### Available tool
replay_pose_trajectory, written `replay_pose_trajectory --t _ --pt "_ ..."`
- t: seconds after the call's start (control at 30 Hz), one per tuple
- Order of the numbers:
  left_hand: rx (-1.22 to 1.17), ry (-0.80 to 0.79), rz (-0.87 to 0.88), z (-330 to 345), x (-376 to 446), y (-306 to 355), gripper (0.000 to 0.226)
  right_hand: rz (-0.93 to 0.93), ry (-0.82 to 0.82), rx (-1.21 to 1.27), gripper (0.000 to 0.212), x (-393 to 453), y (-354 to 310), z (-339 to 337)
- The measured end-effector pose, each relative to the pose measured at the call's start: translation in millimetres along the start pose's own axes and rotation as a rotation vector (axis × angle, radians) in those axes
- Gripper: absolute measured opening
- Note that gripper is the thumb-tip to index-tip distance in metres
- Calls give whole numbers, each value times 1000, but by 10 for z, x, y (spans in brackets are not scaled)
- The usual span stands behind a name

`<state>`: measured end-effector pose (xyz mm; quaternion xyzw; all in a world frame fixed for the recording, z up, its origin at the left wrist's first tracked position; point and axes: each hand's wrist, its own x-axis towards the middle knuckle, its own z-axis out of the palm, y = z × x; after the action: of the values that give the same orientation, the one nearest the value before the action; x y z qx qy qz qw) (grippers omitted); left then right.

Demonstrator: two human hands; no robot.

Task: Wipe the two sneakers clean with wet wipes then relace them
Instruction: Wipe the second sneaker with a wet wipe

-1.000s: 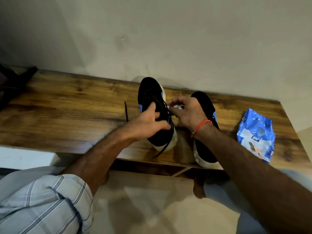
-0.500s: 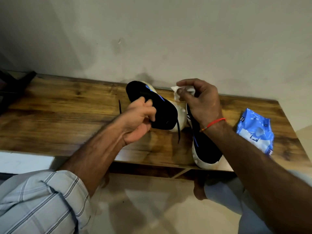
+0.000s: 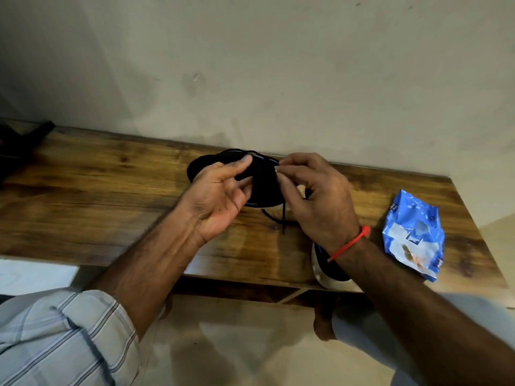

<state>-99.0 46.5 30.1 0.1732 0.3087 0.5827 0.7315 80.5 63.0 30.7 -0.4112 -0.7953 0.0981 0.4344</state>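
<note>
Head view: both hands' fingers grip black sneaker (image 3: 259, 188), hiding second sneaker (image 3: 330, 277); wipes pack (image 3: 412, 238) right.

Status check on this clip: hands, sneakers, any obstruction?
Left hand grips raised sneaker. Right hand pinches wet wipe on it. Second sneaker benched. Nothing obstructing.

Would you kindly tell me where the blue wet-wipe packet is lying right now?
The blue wet-wipe packet lies at the right end of the wooden bench, just right of the right hand.

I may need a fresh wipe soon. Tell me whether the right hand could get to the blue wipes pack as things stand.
Probably yes. The wipes pack lies in the open on the table, just right of the right hand, nothing between them. That hand would first have to free its fingers at the sneaker.
</note>
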Motion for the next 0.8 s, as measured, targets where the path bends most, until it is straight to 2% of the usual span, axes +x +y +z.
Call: replay_pose_trajectory --t 0.07,0.13,0.3,0.37,0.43,0.5,0.6,0.73,0.8 --pt "63 1 6 10 -4 -52 62 -30 10 49 13 -58 -112 72" --pt "81 7 33 15 -8 -105 80 -53 24 71 11 -68 -137 109" --pt "115 26 39 -30 31 -98 70 -10 24 74 18 -26 -83 62" --pt "67 41 50 -10 40 -100 75 42 55 37 18 19 38 18" --pt "36 61 69 13 34 -110 65 74 91 31 15 30 100 3" --pt "62 72 64 26 12 -109 58 24 81 50 14 -34 2 73" --pt "87 104 53 -6 12 -105 63 -108 44 40 15 -131 -109 161" --pt "-61 133 76 -41 50 -109 50 56 156 56 15 -30 98 143" --pt "-39 148 70 -85 68 -125 44 39 139 96 15 -77 5 193"
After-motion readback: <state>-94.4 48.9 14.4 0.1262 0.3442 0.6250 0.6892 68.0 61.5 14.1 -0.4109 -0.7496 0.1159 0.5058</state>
